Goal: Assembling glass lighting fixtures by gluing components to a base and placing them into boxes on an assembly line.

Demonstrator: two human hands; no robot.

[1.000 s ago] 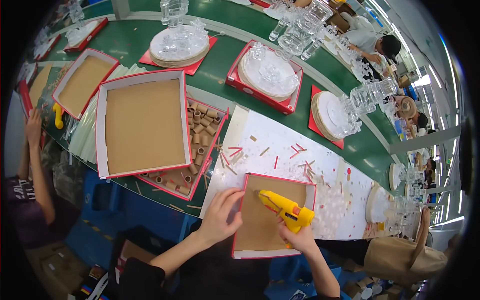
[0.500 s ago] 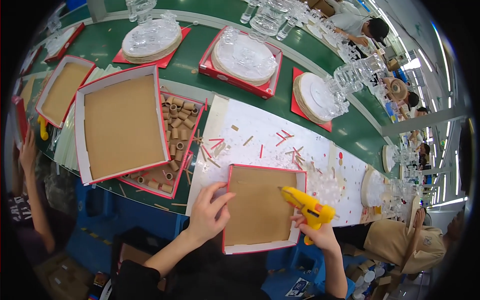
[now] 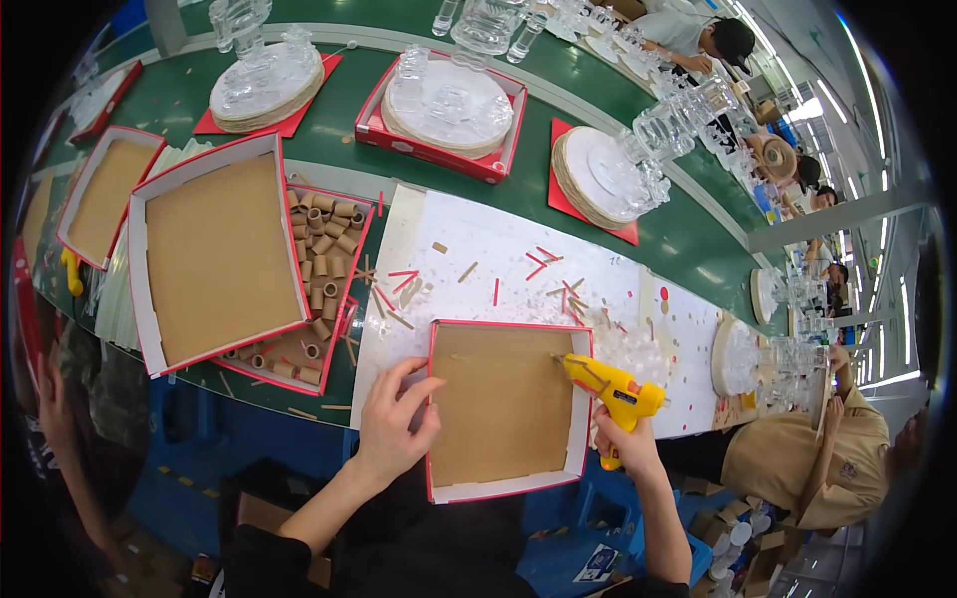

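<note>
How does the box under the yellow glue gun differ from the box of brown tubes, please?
The front box, under the yellow glue gun, shows a mostly bare brown base; the tube box holds many brown tubes. No other box lies on the front box, while the tube box is partly covered by a stacked box. Both have red edges.

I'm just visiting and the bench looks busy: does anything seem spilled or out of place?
Red and brown strips lie scattered at odd angles on the white sheet, looking spilled rather than laid out. The open box under the yellow glue gun shows no obvious damage.
</note>
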